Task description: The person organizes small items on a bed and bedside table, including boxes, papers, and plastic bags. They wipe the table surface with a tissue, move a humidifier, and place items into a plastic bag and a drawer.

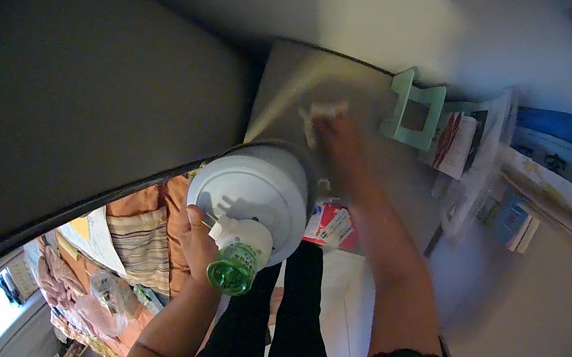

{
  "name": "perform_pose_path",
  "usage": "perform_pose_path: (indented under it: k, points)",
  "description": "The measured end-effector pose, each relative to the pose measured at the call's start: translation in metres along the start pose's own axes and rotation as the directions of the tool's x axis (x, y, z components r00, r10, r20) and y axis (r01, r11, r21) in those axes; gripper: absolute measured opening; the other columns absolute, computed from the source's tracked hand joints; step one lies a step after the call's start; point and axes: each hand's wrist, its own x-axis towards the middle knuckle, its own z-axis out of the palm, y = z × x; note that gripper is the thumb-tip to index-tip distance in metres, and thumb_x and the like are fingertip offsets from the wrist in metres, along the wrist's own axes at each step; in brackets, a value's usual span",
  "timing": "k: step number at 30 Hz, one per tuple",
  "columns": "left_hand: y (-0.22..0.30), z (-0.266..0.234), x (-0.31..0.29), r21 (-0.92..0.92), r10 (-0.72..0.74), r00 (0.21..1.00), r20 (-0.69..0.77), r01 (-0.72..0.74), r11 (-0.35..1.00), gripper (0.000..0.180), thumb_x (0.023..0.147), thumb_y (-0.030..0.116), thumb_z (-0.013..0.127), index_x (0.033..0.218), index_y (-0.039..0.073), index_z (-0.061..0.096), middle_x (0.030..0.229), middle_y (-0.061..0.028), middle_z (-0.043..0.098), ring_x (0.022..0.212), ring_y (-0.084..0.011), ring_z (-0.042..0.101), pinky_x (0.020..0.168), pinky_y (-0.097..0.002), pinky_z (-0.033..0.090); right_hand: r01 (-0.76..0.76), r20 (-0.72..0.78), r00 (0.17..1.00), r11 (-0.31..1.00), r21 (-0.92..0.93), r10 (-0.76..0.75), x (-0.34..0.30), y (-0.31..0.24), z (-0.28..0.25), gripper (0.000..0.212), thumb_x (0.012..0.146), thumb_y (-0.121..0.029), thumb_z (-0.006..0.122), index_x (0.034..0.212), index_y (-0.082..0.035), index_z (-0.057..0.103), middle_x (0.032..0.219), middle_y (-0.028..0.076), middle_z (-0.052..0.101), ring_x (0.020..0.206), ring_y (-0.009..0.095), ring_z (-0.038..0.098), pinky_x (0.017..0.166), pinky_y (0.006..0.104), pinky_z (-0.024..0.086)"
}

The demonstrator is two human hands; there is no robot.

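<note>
Clutching a pale cloth or paper (pixel 326 112) in the right grip (pixel 337 142), above centre of the frame; blurred, long axis hard to tell. Beside the white cylinder's rim (pixel 212 166), lower centre, with the left grip (pixel 198 248); cannot tell whether closed on the green bottle (pixel 233 272), slanting slightly leftward, green end toward the lower edge.

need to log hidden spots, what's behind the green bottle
Behind the green bottle and the white piece adjoining it, part of a pale round disc shows. The stretch directly behind them is covered, so I can't tell whether anything else is hidden there.
</note>
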Motion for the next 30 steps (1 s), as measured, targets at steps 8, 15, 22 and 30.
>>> perform_pose_path:
  k: [8, 15, 22, 30]
  points:
    - [0.014, 0.009, -0.016, -0.411, -0.318, 0.925, 0.208, 0.378, 0.83, 0.049, 0.092, 0.044, 0.044, 0.13, 0.012, 0.042, 0.117, -0.0108, 0.051, 0.101, -0.0271, 0.055, 0.08, -0.0419, 0.05, 0.075, -0.319, 0.924, 0.919, -0.387, -0.21, -0.009, -0.059, -0.036, 0.025, 0.081, -0.019, 0.055, 0.098, -0.001, 0.061, 0.1, 0.021, 0.056, 0.096, 0.036, 0.054, 0.078, 0.0409, 0.048]
    - [0.005, 0.006, -0.006, 0.002, 0.1, 0.989, 0.107, -0.101, 0.995, 0.051, 0.093, 0.041, 0.048, 0.124, 0.001, 0.048, 0.113, -0.0122, 0.056, 0.1, -0.0211, 0.054, 0.086, -0.0323, 0.043, -0.104, -0.228, 0.957, 0.518, -0.849, -0.181, 0.064, -0.044, -0.042, 0.028, 0.079, -0.014, 0.054, 0.102, 0.001, 0.06, 0.102, 0.021, 0.058, 0.099, 0.036, 0.054, 0.08, 0.0424, 0.05]
    - [0.003, -0.007, -0.001, 0.087, 0.108, 0.989, 0.102, -0.117, 0.989, 0.049, 0.093, 0.042, 0.045, 0.128, 0.008, 0.043, 0.113, -0.0099, 0.053, 0.097, -0.0227, 0.054, 0.08, -0.0355, 0.048, -0.088, -0.208, 0.978, 0.83, -0.55, -0.034, -0.092, -0.028, -0.013, 0.026, 0.082, -0.007, 0.051, 0.105, 0.0, 0.06, 0.102, 0.017, 0.061, 0.098, 0.031, 0.056, 0.084, 0.0389, 0.046]
    - [0.011, 0.01, -0.007, 0.127, 0.181, 0.978, 0.107, -0.194, 0.973, 0.049, 0.094, 0.039, 0.045, 0.131, 0.007, 0.043, 0.118, -0.0105, 0.052, 0.102, -0.022, 0.053, 0.086, -0.0341, 0.045, -0.272, -0.245, 0.829, 0.746, 0.607, 0.502, -0.141, -0.016, -0.046, 0.017, 0.082, -0.011, 0.062, 0.095, -0.001, 0.067, 0.08, 0.01, 0.068, 0.067, 0.018, 0.063, 0.062, 0.0296, 0.049]
